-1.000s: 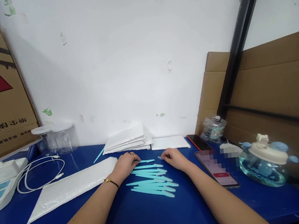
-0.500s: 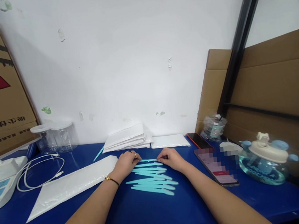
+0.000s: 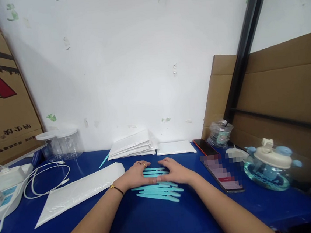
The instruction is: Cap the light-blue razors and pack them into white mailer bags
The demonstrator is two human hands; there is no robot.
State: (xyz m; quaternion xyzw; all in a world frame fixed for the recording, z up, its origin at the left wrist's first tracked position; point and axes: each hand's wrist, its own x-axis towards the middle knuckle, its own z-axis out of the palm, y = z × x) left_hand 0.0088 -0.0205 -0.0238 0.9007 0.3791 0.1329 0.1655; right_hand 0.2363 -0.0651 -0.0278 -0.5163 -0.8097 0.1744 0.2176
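Several thin teal eyebrow razors (image 3: 160, 195) lie roughly side by side across the blue table. My left hand (image 3: 136, 175) is at the left ends of the farther ones, thumb and fingers spread apart. Facing it, my right hand (image 3: 176, 171) curves around their right ends, also with thumb and fingers apart. Both thumbs lie over the middle razors and partly hide them. The nearer razors fan out below my hands, untouched. One more teal razor (image 3: 104, 161) lies apart at the back left, beside a stack of white packets (image 3: 130, 145).
A long white padded bag (image 3: 80, 191) lies left of my hands. Farther left are a white cable (image 3: 31, 181), a power strip (image 3: 11, 198) and clear jars (image 3: 69, 144). To the right are two phones (image 3: 225, 177) and a teal water bottle (image 3: 269, 167). Cardboard stands at both sides.
My fingertips have come off the farthest razor, which they were pinching at both ends. Both hands have spread and moved nearer, thumbs now over the middle razors. The view has shifted slightly.
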